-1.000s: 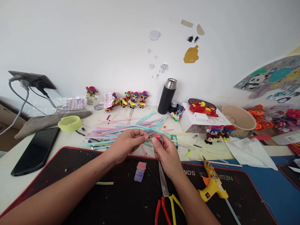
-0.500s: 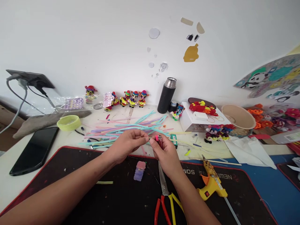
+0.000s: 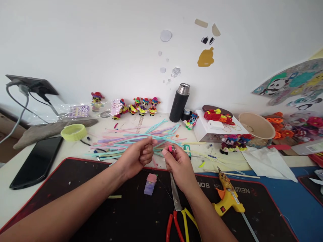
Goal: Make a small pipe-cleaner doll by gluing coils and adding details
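Observation:
My left hand is raised over the mat's far edge, fingers curled and the thumb against the index finger. Anything in that pinch is too small or hidden to make out. A short gap parts it from my right hand, which is closed round a red lighter with a metal top. Beneath the hands lies a small pink and purple fuzzy piece on the black mat. Scissors with red and yellow handles rest under my right wrist. Behind the hands spreads a pile of pastel pipe cleaners.
A yellow glue gun lies to the right. At the left are a black phone and a pale yellow coil. A black thermos stands by the wall near several small dolls. A beige bowl sits back right.
My left hand has drawn away from my right hand, leftward and slightly up, so their fingertips are now apart. My right hand stays nearly still with the lighter.

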Action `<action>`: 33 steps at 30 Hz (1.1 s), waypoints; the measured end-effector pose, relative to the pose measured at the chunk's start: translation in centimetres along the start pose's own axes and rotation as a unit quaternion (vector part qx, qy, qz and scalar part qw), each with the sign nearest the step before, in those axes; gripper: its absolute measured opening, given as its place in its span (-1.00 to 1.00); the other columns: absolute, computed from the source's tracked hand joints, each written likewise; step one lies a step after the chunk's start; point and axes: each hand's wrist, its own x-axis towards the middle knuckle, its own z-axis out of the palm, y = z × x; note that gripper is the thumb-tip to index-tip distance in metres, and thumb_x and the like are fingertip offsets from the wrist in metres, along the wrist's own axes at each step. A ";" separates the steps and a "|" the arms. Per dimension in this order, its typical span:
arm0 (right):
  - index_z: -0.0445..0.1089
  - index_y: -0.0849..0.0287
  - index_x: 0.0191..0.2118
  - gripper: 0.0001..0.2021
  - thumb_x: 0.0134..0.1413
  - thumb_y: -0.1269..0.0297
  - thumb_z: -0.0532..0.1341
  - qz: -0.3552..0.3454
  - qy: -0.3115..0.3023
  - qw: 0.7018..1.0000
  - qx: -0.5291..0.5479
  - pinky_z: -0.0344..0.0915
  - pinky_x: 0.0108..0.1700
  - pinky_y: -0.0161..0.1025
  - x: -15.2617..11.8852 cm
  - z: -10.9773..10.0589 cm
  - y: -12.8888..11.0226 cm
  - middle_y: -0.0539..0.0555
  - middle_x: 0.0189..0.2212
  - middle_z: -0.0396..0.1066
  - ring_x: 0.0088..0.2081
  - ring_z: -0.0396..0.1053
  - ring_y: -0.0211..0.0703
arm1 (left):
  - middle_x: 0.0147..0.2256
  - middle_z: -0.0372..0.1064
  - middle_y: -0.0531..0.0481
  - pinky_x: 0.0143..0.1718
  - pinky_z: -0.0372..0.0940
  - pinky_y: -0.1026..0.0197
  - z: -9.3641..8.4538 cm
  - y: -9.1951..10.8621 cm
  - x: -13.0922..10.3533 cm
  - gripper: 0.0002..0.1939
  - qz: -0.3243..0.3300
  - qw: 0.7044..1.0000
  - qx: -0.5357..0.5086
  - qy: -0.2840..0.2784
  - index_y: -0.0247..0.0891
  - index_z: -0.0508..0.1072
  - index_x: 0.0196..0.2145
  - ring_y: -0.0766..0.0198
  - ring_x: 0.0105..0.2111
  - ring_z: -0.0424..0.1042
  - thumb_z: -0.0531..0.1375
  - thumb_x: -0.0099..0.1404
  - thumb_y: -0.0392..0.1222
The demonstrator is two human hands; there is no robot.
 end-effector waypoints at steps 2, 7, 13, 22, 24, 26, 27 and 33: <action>0.31 0.08 -0.31 -0.69 0.27 -0.02 0.31 0.000 -0.001 1.000 -0.002 -0.03 -0.55 -0.33 -0.1 0.0 -0.1 -0.18 -0.55 0.05 -0.58 -0.07 -0.32 | -0.61 0.08 0.19 -0.70 0.01 0.40 0.5 0.1 0.0 -0.68 0.004 0.998 -0.065 0.026 -0.36 0.52 -0.32 0.47 -0.70 0.03 0.11 0.56 -0.18; 0.34 0.09 -0.29 -0.77 0.32 0.07 0.27 -0.007 -0.022 1.000 -0.021 0.03 -0.52 -0.31 -0.7 0.6 -0.8 -0.16 -0.54 0.13 -0.56 0.01 -0.30 | -0.34 0.53 -0.19 -0.24 0.53 0.23 1.6 0.2 -0.4 -0.55 0.014 0.984 -0.151 0.090 -0.43 0.56 -0.26 0.20 -0.33 0.59 0.00 0.62 -0.12; 0.40 0.11 -0.30 -0.85 0.31 0.21 0.23 -0.033 -0.045 0.987 -0.153 0.20 -0.36 -0.27 -1.5 1.6 -0.9 -0.07 -0.48 0.34 -0.44 0.26 -0.20 | 0.00 0.59 -0.40 0.13 0.47 0.02 1.9 -1.0 -1.0 -0.40 -0.017 0.985 -0.171 0.012 -0.46 0.61 -0.11 -0.06 0.07 0.59 -0.03 0.62 0.12; 0.46 0.09 -0.23 -0.93 0.27 0.25 0.25 -0.054 -0.089 0.947 -0.304 0.14 -0.44 -0.27 -1.8 1.9 -0.4 -0.06 -0.55 0.45 -0.52 0.36 -0.17 | -0.10 0.64 -0.36 0.27 0.34 0.00 1.7 -1.6 -1.1 -0.37 -0.017 0.982 -0.184 -0.043 -0.41 0.62 -0.18 0.01 0.00 0.61 -0.02 0.60 0.19; 0.47 0.08 -0.23 -0.93 0.28 0.24 0.27 -0.065 -0.081 0.942 -0.318 0.13 -0.46 -0.27 -1.9 1.9 -0.4 -0.06 -0.56 0.46 -0.55 0.36 -0.17 | -0.10 0.64 -0.35 0.27 0.34 -0.01 1.7 -1.5 -1.1 -0.38 -0.020 0.982 -0.182 -0.049 -0.40 0.62 -0.18 0.01 0.00 0.61 -0.01 0.59 0.19; 0.46 0.07 -0.26 -0.91 0.29 0.22 0.28 -0.068 -0.078 0.943 -0.315 0.14 -0.46 -0.26 -1.9 1.9 -0.4 -0.05 -0.55 0.48 -0.54 0.39 -0.15 | -0.10 0.64 -0.36 0.25 0.35 0.00 1.7 -1.5 -1.1 -0.38 -0.022 0.981 -0.185 -0.051 -0.41 0.61 -0.17 0.01 -0.01 0.61 0.00 0.59 0.20; 0.45 0.06 -0.27 -0.90 0.30 0.21 0.28 -0.066 -0.079 0.946 -0.306 0.16 -0.45 -0.26 -2.0 1.9 -0.4 -0.03 -0.53 0.51 -0.53 0.41 -0.14 | -0.10 0.64 -0.36 0.24 0.36 0.01 1.6 -1.5 -1.0 -0.37 -0.023 0.980 -0.188 -0.051 -0.41 0.61 -0.17 0.01 -0.01 0.61 -0.01 0.59 0.20; 0.42 0.06 -0.29 -0.86 0.32 0.18 0.27 -0.065 -0.052 0.964 -0.253 0.23 -0.47 -0.28 -2.0 1.8 -0.6 -0.05 -0.52 0.48 -0.54 0.40 -0.17 | -0.05 0.62 -0.41 0.24 0.35 0.02 1.5 -1.4 -0.9 -0.33 -0.033 0.975 -0.213 -0.053 -0.40 0.59 -0.14 -0.02 0.04 0.60 -0.06 0.58 0.26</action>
